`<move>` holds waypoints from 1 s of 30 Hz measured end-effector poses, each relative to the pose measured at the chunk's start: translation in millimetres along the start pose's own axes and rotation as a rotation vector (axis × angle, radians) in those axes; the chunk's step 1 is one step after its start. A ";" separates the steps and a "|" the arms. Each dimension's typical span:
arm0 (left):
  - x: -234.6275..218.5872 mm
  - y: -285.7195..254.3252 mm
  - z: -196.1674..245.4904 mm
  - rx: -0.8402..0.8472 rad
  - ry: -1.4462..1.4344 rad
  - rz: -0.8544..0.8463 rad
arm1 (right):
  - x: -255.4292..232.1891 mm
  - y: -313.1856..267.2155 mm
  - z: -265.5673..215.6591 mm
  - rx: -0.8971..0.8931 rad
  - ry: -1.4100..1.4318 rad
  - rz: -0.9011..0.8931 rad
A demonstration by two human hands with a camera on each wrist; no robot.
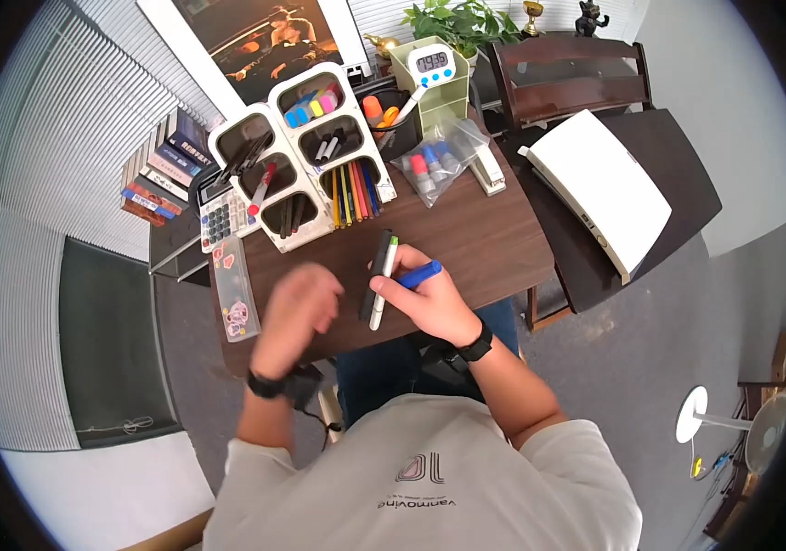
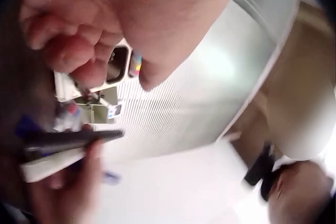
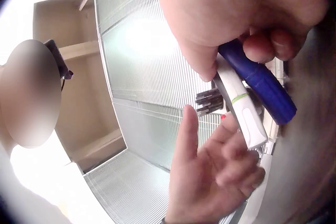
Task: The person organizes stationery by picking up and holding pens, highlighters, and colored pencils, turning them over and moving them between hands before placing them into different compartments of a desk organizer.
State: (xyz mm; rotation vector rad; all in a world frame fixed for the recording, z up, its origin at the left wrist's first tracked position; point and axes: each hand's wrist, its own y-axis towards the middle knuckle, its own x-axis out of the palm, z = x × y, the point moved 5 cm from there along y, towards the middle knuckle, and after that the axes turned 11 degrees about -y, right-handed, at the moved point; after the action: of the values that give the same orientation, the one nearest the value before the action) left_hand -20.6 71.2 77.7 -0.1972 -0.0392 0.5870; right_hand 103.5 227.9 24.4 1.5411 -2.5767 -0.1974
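My right hand (image 1: 439, 301) (image 3: 236, 8) (image 2: 68, 195) grips several markers over the desk's near edge: a black one (image 1: 381, 254) (image 2: 68, 139) and a white one with a green band (image 1: 377, 313) (image 3: 249, 121) lie side by side between thumb and fingers. A blue marker (image 1: 421, 274) (image 3: 270, 95) sticks out across the same hand, toward the right in the head view. To the left of them, my left hand (image 1: 299, 308) (image 2: 131, 19) (image 3: 207, 182) is raised and holds nothing, its thumb apart and its fingers loosely bent; it is blurred in the head view.
A white organizer (image 1: 303, 241) with pens and pencils stands at the back of the desk (image 1: 494, 241). Near it are a black cup (image 1: 399, 140), a bag of bottles (image 1: 431, 168), a stapler (image 1: 488, 173) and a calculator (image 1: 218, 225). A clear case (image 1: 235, 289) lies at left.
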 end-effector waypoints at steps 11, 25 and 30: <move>7.4 -45.4 -21.9 0.202 0.053 0.297 | 2.3 -2.4 -6.1 0.012 0.026 -0.039; -33.8 35.6 27.8 0.109 -0.770 0.454 | 2.3 -2.8 -7.4 0.039 0.080 -0.068; -25.3 14.8 11.8 0.177 -0.994 0.410 | 1.4 -2.8 -8.0 0.014 0.024 -0.086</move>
State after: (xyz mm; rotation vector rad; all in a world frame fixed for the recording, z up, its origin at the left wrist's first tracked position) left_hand -50.8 71.3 86.9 0.2829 -0.9233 1.0463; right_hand 106.7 225.0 31.8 1.6501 -2.5008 -0.1690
